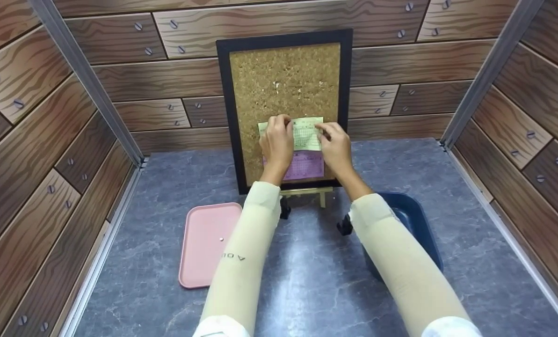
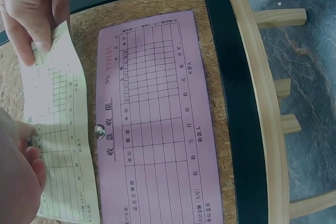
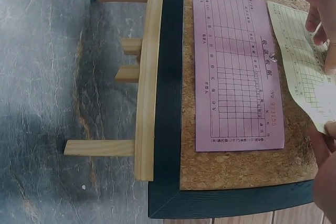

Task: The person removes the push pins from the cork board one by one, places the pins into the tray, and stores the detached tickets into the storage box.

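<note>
With my right hand [image 1: 337, 144] I pinch the right end of a pale-green printed paper slip [image 1: 306, 135] before the black-framed cork board [image 1: 283, 70], just above a purple printed paper slip [image 1: 305, 166], my left hand [image 1: 277, 142] curled over the green one, its grip unclear.

In the head view, the left hand [image 1: 277, 145] hid part of the green slip [image 1: 308, 134] and the purple slip [image 1: 307, 166]; their print was too small to read. Sleeves partly covered a pink tray [image 1: 204, 238] and a blue tray [image 1: 420, 215]. The right wrist view's edge cut off the green slip.
</note>
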Action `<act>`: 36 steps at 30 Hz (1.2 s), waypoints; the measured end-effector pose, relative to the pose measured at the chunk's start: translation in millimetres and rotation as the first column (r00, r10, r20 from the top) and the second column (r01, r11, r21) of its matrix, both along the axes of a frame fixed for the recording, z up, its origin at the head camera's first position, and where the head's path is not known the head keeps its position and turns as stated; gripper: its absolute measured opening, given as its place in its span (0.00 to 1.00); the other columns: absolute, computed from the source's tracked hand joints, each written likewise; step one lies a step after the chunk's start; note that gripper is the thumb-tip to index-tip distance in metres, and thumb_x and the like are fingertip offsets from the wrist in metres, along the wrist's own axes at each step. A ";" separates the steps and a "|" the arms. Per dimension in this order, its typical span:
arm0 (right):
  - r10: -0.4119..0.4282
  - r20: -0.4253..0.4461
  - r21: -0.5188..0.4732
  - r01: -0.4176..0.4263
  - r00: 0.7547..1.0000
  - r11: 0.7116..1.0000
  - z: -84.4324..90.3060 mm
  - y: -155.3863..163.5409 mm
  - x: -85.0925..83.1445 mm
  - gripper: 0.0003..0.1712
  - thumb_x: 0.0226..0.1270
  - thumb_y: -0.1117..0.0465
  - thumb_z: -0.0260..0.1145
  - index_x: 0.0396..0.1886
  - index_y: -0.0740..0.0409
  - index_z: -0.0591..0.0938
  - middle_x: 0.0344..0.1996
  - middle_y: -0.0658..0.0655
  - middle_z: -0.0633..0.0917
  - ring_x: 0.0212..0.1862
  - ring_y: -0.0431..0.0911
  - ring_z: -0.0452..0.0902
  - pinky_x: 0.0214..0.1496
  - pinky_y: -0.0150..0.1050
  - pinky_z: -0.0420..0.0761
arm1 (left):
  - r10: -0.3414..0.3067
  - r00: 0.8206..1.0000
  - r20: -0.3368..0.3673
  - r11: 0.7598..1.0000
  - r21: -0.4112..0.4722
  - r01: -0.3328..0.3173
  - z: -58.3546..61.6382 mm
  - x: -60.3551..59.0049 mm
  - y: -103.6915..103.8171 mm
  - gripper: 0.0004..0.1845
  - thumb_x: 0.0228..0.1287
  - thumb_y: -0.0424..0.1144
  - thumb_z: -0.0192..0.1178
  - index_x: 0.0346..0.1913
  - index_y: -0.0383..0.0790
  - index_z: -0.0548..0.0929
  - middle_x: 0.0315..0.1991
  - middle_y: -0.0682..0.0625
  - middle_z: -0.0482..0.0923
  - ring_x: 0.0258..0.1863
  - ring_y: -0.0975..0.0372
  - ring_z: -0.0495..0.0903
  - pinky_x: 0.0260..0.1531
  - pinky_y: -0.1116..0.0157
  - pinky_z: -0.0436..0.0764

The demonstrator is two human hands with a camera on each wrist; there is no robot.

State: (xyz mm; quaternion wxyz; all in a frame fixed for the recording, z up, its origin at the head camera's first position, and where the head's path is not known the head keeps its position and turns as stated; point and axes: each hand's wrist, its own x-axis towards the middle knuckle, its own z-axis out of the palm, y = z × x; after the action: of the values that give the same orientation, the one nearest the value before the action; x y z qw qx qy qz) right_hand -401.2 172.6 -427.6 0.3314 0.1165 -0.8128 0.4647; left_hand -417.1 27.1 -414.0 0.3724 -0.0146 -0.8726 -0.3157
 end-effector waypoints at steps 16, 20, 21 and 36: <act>0.011 -0.052 -0.024 -0.012 0.999 1.000 -2.2 -3.0 2.2 0.12 0.64 0.75 0.66 0.47 0.68 0.87 0.42 0.64 0.86 0.41 0.54 0.82 0.48 0.42 0.79 | -0.029 1.000 -0.001 0.999 0.021 0.029 -3.3 3.1 -2.1 0.05 0.69 0.42 0.62 0.40 0.47 0.87 0.38 0.53 0.85 0.33 0.56 0.86 0.33 0.57 0.81; 0.017 -0.065 -0.023 -0.018 0.998 1.000 -1.7 -3.2 4.0 0.12 0.64 0.75 0.66 0.47 0.69 0.87 0.42 0.64 0.86 0.41 0.53 0.82 0.47 0.40 0.79 | -0.044 0.999 -0.012 0.999 0.032 0.044 -6.5 6.1 -3.8 0.05 0.69 0.42 0.62 0.39 0.47 0.86 0.38 0.55 0.85 0.32 0.58 0.86 0.32 0.57 0.81; 0.017 -0.067 -0.022 -0.019 0.998 1.000 -1.1 -3.1 5.1 0.12 0.64 0.75 0.66 0.46 0.68 0.87 0.42 0.64 0.86 0.41 0.53 0.82 0.47 0.39 0.79 | -0.048 0.999 -0.012 0.998 0.038 0.049 -7.3 7.3 -4.6 0.05 0.69 0.42 0.62 0.38 0.47 0.86 0.38 0.55 0.85 0.32 0.59 0.86 0.31 0.57 0.81; 0.090 -0.185 -0.088 -0.108 0.979 0.990 12.0 14.8 35.4 0.13 0.63 0.76 0.66 0.47 0.67 0.87 0.42 0.64 0.86 0.38 0.50 0.80 0.44 0.25 0.76 | -0.149 0.987 -0.058 0.968 0.194 0.158 -11.1 51.1 -45.7 0.07 0.68 0.42 0.65 0.44 0.46 0.88 0.43 0.55 0.88 0.40 0.61 0.87 0.39 0.59 0.81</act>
State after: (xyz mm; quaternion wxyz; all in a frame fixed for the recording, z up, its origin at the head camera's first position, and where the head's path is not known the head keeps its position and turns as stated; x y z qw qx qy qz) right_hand -365.9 187.4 -415.7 0.3854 0.1821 -0.7490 0.5072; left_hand -366.0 -18.5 -425.0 0.3650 -0.0515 -0.8249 -0.4285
